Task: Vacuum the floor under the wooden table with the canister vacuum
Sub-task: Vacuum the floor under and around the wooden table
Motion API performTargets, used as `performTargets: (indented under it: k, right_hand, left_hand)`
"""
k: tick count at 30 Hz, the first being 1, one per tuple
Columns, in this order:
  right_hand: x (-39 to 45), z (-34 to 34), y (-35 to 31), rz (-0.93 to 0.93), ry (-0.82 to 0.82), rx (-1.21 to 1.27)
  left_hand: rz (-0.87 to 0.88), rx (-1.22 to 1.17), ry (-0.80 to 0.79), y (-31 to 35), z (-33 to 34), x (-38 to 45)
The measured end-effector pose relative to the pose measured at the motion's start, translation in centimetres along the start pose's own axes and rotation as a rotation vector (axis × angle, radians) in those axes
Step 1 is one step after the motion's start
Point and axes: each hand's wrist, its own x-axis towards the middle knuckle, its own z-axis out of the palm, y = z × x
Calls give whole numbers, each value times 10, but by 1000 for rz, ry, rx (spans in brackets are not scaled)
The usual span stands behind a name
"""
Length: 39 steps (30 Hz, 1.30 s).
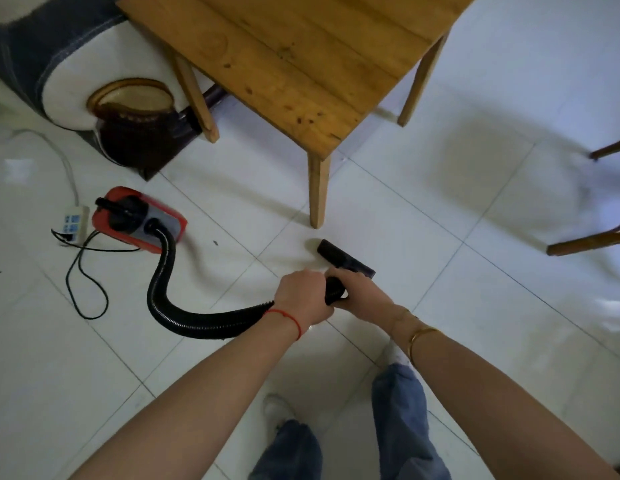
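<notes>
The vacuum [139, 220] sat on the tiles left of the table [284, 64], its hose [170, 299] curling to both hands. The left hand [303, 297] was closed around the hose end; the right hand [357, 292] gripped the neck behind the nozzle [343, 256], which lay on the floor just short of the nearest table leg [318, 192]. Pushing straight ahead risked knocking that leg. A long reach could drag the vacuum against its cord [83, 271] and strain the plug at the power strip [73, 220].
</notes>
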Motion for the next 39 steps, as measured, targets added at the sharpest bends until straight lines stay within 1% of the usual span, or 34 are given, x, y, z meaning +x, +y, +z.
performTargets:
  k: [8,12,18,21,24,28,39]
  right_hand:
    - [22,-87,75,-11,-84,-4]
    - [36,-137,111,-28,-140,-21]
    - [53,-210,160,-52,-185,-59]
    - [63,-237,180,-53,-198,-47]
    - [73,-252,194,-80,-189,-30]
    - [85,-256,201,-104,-182,-38]
    - [130,-254,195,-131,-142,-97]
  left_hand:
    - [-79,-63,-12,77,-26,77]
    - [-120,-146,-15,115,-44,120]
    - [-182,-308,-39,173,-73,178]
    - [-202,-351,-34,193,-85,201]
    - [-220,-354,-27,200,-94,216]
    - [-244,-332,-32,199,-98,229]
    - [-303,-248,10,171,-106,256]
